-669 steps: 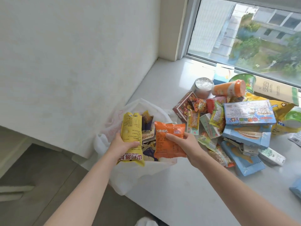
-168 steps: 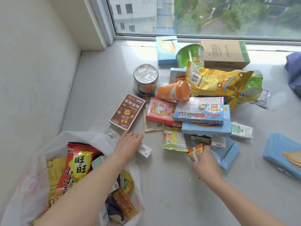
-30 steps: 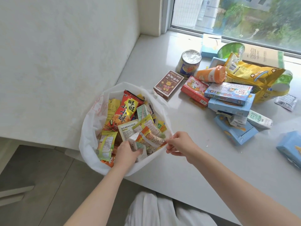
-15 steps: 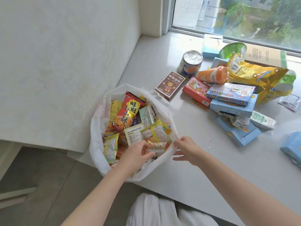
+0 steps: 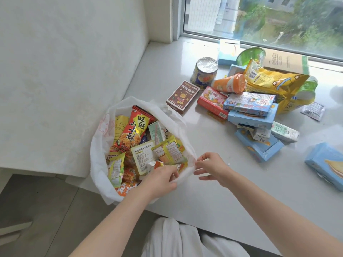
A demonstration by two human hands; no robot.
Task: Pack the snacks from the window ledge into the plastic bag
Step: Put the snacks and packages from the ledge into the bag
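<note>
Pinching plastic bag [image 5: 98, 145] with right hand [image 5: 211, 167], left hand [image 5: 163, 180] hides some snacks [image 5: 135, 130].

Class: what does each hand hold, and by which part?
Both hold the plastic bag at its near rim: the left hand grips it, the right hand pinches it.

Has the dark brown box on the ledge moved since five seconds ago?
No. The brown box lies flat beside the foil-topped can, as before.
</note>
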